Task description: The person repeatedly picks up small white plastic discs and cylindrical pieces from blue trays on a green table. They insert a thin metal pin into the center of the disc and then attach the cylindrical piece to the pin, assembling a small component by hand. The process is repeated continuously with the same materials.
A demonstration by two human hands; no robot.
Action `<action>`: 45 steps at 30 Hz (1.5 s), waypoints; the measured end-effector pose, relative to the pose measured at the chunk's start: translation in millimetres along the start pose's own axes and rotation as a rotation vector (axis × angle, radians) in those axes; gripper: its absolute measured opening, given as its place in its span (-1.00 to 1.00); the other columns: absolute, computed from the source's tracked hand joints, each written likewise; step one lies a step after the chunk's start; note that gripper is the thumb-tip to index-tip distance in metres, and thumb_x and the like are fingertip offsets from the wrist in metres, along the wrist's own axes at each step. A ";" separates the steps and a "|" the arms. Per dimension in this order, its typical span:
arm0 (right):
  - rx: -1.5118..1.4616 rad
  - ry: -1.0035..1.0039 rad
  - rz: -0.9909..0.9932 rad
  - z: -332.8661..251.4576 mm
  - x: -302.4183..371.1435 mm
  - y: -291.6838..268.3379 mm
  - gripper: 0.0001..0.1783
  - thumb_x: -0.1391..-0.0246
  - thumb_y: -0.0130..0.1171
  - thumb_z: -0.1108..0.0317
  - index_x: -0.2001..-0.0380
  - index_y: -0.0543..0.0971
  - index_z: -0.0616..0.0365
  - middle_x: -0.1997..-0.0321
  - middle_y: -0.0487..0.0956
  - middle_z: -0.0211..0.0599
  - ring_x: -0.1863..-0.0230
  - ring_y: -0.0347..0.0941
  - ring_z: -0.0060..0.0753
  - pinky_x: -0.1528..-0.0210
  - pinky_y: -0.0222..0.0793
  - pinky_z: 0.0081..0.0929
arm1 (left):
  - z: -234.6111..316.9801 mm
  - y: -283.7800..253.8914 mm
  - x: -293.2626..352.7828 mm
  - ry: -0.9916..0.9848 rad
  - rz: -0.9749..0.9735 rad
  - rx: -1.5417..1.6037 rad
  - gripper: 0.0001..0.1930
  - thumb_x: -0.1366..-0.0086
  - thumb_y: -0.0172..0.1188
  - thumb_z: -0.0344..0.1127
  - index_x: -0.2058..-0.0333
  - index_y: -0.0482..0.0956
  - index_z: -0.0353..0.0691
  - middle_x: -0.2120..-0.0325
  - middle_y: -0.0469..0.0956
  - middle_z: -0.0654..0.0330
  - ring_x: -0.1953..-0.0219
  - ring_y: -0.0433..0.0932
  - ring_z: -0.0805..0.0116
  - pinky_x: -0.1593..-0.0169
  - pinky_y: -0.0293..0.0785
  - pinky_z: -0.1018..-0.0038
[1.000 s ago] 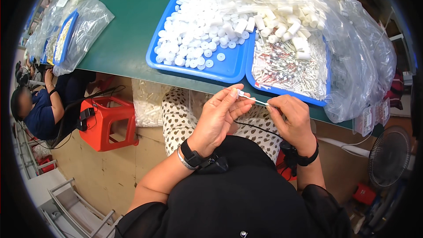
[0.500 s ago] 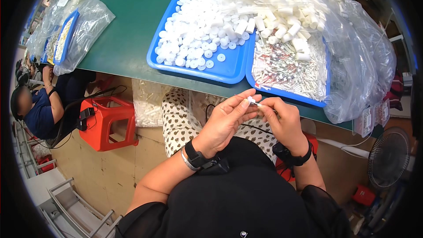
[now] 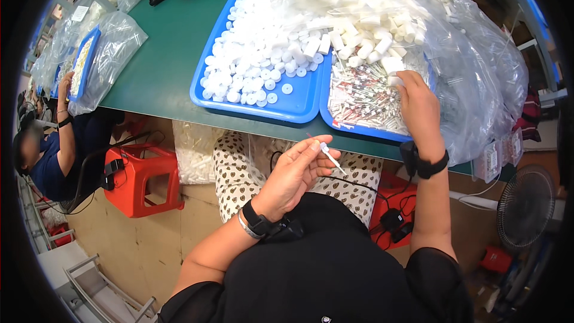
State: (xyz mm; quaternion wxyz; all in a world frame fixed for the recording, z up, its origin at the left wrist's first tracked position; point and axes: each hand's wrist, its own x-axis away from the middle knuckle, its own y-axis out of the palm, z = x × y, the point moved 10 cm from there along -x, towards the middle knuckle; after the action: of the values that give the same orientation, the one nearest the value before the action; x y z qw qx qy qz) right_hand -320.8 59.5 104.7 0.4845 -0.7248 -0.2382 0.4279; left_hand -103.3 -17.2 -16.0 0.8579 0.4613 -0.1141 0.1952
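Between thumb and fingers of my left hand [image 3: 293, 174], closed over my lap, is a thin white stick with a small white collar [image 3: 332, 160], its pointed end slanting down to the right. A fine reddish tip shows above my thumb. My right hand [image 3: 420, 107] reaches over the right-hand blue tray [image 3: 359, 130], fingertips closed on a short white foam cylinder [image 3: 394, 80]. Below it the tray holds a heap of thin white and reddish sticks [image 3: 363, 97]. More off-white foam cylinders [image 3: 372, 45] spill from a clear plastic bag onto them.
Left of it, another blue tray [image 3: 293, 109] holds many white discs [image 3: 248, 60]. Clear bags [image 3: 484, 90] cover the green table's [image 3: 164, 54] right side. A fan [image 3: 526, 206] stands at right, a red stool [image 3: 140, 173] at left. Another person [image 3: 57, 155] sits far left.
My right hand has left the stick and moved up and right to the foam cylinders. My left hand keeps the stick, now slanting down. The person at left has raised a hand to a tray.
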 end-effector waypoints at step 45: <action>-0.817 0.062 -0.281 -117.9 81.2 31.1 -0.78 -0.04 0.33 0.52 0.40 0.44 0.28 0.42 0.52 -0.27 0.47 0.52 -0.40 0.44 0.40 -0.47 | -1.5 -11.4 -0.7 -0.017 0.073 -0.021 -0.68 -0.44 0.12 -0.15 -0.02 0.51 -0.23 0.34 0.53 0.34 0.33 0.46 0.65 0.29 0.41 0.69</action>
State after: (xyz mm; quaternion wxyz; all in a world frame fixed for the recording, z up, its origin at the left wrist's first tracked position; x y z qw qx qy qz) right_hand -180.4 49.5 64.3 0.2180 -0.8302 -0.4697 0.2063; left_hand -98.9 -21.9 -25.6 0.8541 0.4495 -0.1402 0.2211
